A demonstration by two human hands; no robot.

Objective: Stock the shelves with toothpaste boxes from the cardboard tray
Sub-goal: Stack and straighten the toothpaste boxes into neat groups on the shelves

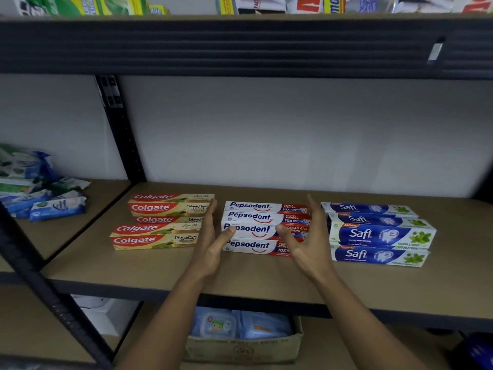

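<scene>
Three groups of toothpaste boxes lie flat on the tan shelf board (160, 271): red and beige Colgate boxes (157, 228) on the left, white and red Pepsodent boxes (253, 217) in the middle, blue Safi boxes (373, 233) on the right. My left hand (213, 244) is open at the left end of the Pepsodent stack, its thumb resting on a box front. My right hand (306, 239) is open over the stack's right end, fingers spread and covering part of the boxes. Neither hand holds a box. On the shelf below stands a cardboard tray (245, 348).
The cardboard tray holds blue wipe packs (240, 323). Blue and green soft packs (40, 193) lie in the bay to the left, behind a black upright post (120, 134). A dark shelf beam (240, 46) runs overhead with packaged goods above it. A white wall backs the shelf.
</scene>
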